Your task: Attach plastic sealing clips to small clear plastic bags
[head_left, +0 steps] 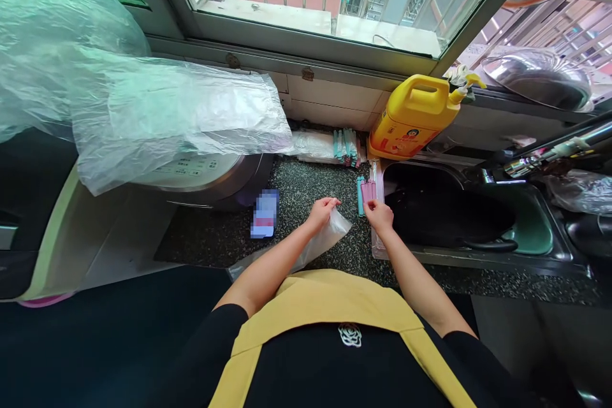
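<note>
Gathered in my left hand (pixel 324 213) is the top of a clear plastic bag (pixel 337 227), whose body hangs down behind my left forearm over the counter. My right hand (pixel 380 215) is closed at the lower end of flat pink bag clips (pixel 368 191), beside the sink's left rim; how many of them it grips cannot be told. Teal clips (pixel 360 196) lie just left of the pink ones. Farther back, a pack of teal and white clips (pixel 347 146) rests against the tiled wall.
A phone (pixel 264 213) lies on the speckled counter (pixel 306 178). Left of it stands an appliance (pixel 205 172) covered by plastic sheeting (pixel 191 105). A yellow jug (pixel 414 118) stands behind the sink, where a black pan (pixel 440 213) sits near the faucet (pixel 521 167).
</note>
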The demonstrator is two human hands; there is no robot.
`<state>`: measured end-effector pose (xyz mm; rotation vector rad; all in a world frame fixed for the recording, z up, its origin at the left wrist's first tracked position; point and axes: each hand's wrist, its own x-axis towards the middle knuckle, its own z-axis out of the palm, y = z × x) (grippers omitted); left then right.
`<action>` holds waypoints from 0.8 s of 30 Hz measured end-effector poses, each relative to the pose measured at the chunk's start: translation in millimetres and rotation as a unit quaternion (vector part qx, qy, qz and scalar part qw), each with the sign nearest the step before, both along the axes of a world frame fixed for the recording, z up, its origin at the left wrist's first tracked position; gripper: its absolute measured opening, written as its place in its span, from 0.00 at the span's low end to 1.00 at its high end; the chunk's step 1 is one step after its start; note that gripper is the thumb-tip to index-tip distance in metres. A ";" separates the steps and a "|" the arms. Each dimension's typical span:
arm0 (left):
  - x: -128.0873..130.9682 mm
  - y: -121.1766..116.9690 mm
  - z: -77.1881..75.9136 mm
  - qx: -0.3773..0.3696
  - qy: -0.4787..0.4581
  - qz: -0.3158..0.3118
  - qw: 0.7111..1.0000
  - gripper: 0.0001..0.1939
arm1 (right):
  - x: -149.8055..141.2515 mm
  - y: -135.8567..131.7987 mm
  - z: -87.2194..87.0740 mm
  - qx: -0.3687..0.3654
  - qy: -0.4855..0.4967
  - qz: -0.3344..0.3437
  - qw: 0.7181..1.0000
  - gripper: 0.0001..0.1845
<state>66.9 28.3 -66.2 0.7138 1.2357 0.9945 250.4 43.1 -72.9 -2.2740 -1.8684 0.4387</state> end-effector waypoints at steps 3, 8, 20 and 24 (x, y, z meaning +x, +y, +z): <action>-4.6 -2.5 0.9 0.004 0.007 0.001 1.000 0.18 | 11.8 13.0 -4.5 -0.024 -0.027 -0.026 0.999 0.13; -6.6 -4.8 1.5 0.012 0.008 0.014 1.000 0.19 | 21.4 24.7 -9.5 -0.038 -0.046 -0.041 0.997 0.14; -7.4 -7.9 8.1 0.001 0.021 0.016 1.000 0.17 | 23.2 31.3 -9.3 -0.076 -0.056 -0.045 0.994 0.17; -4.3 -7.4 6.0 0.008 0.028 0.010 1.000 0.18 | 23.3 30.7 -8.6 -0.080 -0.049 -0.046 0.995 0.17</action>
